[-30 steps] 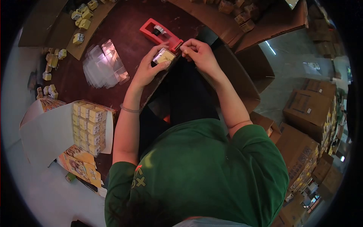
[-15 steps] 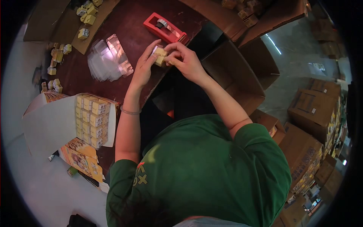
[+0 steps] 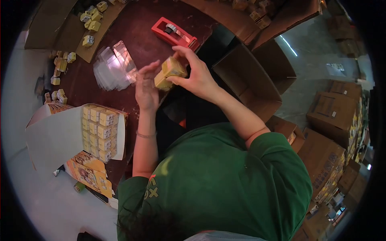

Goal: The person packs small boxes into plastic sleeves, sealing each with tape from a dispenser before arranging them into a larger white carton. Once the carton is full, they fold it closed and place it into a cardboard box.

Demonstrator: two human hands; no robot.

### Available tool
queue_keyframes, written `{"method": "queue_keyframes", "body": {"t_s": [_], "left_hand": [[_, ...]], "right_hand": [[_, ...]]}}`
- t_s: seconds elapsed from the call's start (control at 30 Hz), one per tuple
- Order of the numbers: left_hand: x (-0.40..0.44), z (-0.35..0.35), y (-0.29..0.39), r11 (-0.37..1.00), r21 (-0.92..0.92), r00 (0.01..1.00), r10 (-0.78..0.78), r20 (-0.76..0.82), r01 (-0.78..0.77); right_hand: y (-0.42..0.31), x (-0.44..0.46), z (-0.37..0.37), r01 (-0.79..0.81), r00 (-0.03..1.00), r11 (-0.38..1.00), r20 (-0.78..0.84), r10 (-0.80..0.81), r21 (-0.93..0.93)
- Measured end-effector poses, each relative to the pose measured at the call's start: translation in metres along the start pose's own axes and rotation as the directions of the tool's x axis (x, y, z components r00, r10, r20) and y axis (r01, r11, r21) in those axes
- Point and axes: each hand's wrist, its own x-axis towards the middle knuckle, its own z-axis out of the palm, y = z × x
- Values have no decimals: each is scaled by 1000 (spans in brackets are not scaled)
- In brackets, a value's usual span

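My right hand (image 3: 200,77) grips a small yellow box (image 3: 171,72) between thumb and fingers above the table's near edge. A seam shows across it, so it may be two small boxes together; I cannot tell. Just to its left, my left hand (image 3: 147,89) is open, fingers up and slightly blurred, with nothing in it. Clear plastic sleeves (image 3: 110,70) lie fanned out on the dark red table beyond my left hand. A red tape dispenser (image 3: 175,33) lies ahead of my right hand.
An opened carton (image 3: 56,128) with rows of small yellow boxes (image 3: 105,131) stands at the left. More yellow boxes (image 3: 95,20) lie on cardboard at the far left. An open brown carton (image 3: 249,76) stands at the right, with stacked cartons (image 3: 333,116) beyond.
My left hand has come off the yellow box and moved slightly left and down, opening. My right hand now holds the box alone, turned and closer to me.
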Motion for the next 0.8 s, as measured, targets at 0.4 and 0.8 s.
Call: {"method": "queue_keyframes", "body": {"t_s": [0.4, 0.8], "left_hand": [[69, 22, -13, 771, 637, 939, -222, 261, 6], [76, 20, -22, 800, 599, 948, -215, 234, 34]], "right_hand": [[78, 60, -48, 30, 994, 897, -78, -71, -440], [90, 33, -43, -334, 937, 875, 25, 348, 351]]}}
